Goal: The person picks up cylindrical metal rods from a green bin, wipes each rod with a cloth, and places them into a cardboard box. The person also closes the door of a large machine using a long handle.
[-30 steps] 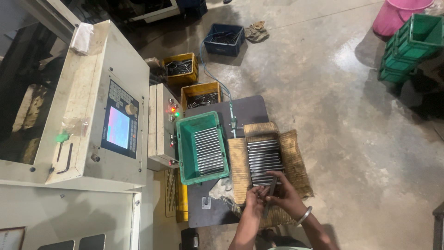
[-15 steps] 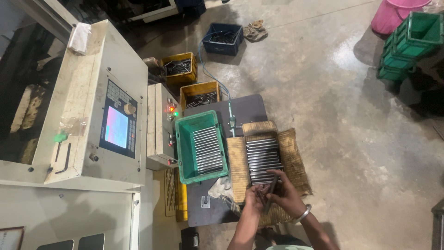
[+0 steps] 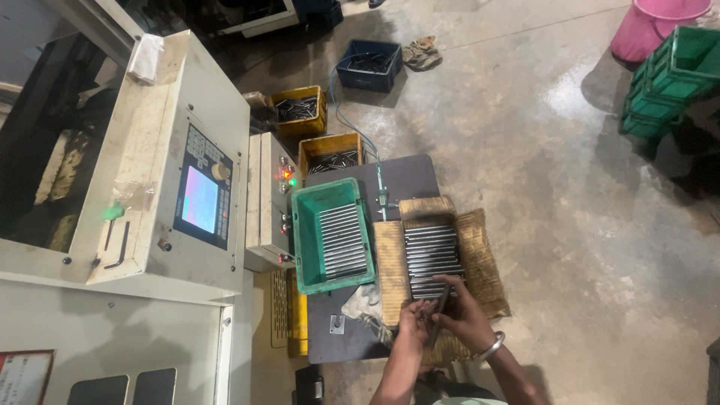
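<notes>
Both my hands meet over the near end of a row of metal rods (image 3: 431,255) laid on a brown cardboard sheet (image 3: 480,251). My right hand (image 3: 463,316), with a metal bangle on its wrist, grips a dark metal rod (image 3: 439,309) held upright-tilted. My left hand (image 3: 413,321) pinches the lower end of the same rod. A green crate (image 3: 301,247) with more rods laid side by side sits just left of the cardboard on a dark table (image 3: 409,176).
A beige machine with a lit control screen (image 3: 199,199) stands at the left. Yellow crates (image 3: 330,150) and a blue crate (image 3: 369,65) of rods are on the concrete floor behind. Stacked green crates (image 3: 667,75) and a pink bucket (image 3: 649,26) stand far right.
My hands have stayed over the near end of the rod row; the held rod has tilted slightly. The view has shifted a little.
</notes>
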Demonstrator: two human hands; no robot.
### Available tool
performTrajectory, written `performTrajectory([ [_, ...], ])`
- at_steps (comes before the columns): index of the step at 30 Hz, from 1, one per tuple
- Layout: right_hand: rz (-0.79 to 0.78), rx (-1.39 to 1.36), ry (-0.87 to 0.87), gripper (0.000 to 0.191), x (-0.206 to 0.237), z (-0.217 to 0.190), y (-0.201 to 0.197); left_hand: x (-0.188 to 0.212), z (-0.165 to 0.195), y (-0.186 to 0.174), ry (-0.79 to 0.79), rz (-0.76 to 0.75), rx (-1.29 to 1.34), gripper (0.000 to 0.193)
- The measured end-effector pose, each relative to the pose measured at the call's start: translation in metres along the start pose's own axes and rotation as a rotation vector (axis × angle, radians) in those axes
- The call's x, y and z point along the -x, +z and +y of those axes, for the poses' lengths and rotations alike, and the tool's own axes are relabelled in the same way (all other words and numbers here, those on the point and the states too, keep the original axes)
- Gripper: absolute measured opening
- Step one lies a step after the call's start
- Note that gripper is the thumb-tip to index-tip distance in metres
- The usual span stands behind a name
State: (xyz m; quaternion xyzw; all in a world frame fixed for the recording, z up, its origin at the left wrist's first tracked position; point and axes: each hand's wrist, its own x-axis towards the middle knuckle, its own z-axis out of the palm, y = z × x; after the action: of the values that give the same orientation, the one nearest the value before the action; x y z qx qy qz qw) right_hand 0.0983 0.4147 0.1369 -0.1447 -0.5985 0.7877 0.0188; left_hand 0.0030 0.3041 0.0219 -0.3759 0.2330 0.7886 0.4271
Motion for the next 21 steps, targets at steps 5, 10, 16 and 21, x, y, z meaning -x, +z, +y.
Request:
performTrajectory([
  [5,-0.028,-0.069,0.031,0.081,0.002,-0.005,0.007,0.009,0.000,-0.002,-0.004,0.002,0.015,0.033],
  [10,-0.040,-0.020,0.007,0.081,0.007,-0.015,0.017,0.022,0.007,-0.009,0.056,-0.069,-0.029,0.034],
  [16,-0.179,-0.111,0.010,0.080,0.009,-0.017,0.035,0.044,0.014,-0.037,0.093,-0.150,-0.143,0.037],
  [21,-0.223,-0.138,-0.011,0.081,0.019,-0.004,0.055,0.060,0.019,-0.054,0.165,0.021,-0.098,0.024],
])
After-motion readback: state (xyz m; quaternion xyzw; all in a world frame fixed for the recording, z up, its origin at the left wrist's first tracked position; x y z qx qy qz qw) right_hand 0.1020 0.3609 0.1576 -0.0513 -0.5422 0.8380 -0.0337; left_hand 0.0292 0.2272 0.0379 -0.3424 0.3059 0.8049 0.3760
